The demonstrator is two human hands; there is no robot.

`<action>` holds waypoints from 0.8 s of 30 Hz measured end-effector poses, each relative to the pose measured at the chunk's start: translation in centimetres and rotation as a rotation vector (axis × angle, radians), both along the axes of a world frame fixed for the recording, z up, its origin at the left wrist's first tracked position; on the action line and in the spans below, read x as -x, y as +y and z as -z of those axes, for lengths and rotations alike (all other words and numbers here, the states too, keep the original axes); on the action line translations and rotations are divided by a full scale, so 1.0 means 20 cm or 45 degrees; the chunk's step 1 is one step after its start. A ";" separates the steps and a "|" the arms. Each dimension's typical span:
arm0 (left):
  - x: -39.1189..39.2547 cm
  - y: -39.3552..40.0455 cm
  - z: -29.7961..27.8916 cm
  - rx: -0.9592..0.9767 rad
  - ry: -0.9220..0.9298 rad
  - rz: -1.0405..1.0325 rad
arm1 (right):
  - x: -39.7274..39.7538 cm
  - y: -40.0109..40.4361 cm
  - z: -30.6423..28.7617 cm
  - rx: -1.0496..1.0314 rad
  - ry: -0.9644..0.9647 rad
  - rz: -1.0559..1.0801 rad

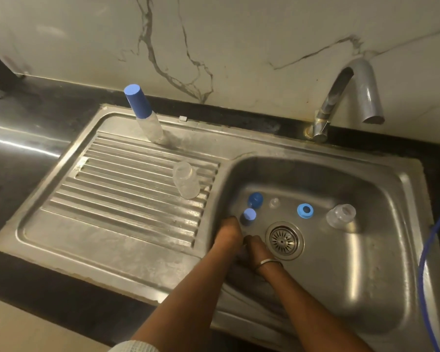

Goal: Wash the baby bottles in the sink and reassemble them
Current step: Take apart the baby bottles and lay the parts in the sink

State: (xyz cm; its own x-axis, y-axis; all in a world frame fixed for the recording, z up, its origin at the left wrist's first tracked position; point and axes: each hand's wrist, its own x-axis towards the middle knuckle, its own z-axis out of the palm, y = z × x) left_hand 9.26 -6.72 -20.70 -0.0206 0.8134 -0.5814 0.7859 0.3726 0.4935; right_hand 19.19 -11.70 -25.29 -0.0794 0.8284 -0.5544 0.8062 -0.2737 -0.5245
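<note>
Washing stage, parts loose in sink (381, 252): left hand (228, 233) and right hand (255, 246) down at basin's 9 o'clock, grasp unclear, beside blue cap (249, 215); clear bottle (186, 179) lies on drainboard (107, 199); next probably pick a part and rinse.

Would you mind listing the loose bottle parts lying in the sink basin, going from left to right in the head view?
Light blue cap → dark blue cap → small clear teat → blue ring → clear bottle. The two caps nearly overlap in left-right position.
</note>
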 end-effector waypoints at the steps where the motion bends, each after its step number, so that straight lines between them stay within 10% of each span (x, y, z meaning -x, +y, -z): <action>1: 0.00 0.00 -0.02 -0.012 -0.005 -0.003 | -0.02 0.01 -0.04 -0.025 0.021 0.028; 24: 0.29 0.00 -0.58 -0.636 -0.219 -0.077 | 0.26 0.45 -0.90 -0.764 0.296 -0.029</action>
State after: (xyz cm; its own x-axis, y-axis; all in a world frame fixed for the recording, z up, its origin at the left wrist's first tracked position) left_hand 3.46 -6.72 -9.06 -0.0143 0.9924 -0.1222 0.6625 0.1010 0.7422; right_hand 14.01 -2.66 -7.21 -0.1630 0.9859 0.0385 0.6551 0.1373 -0.7429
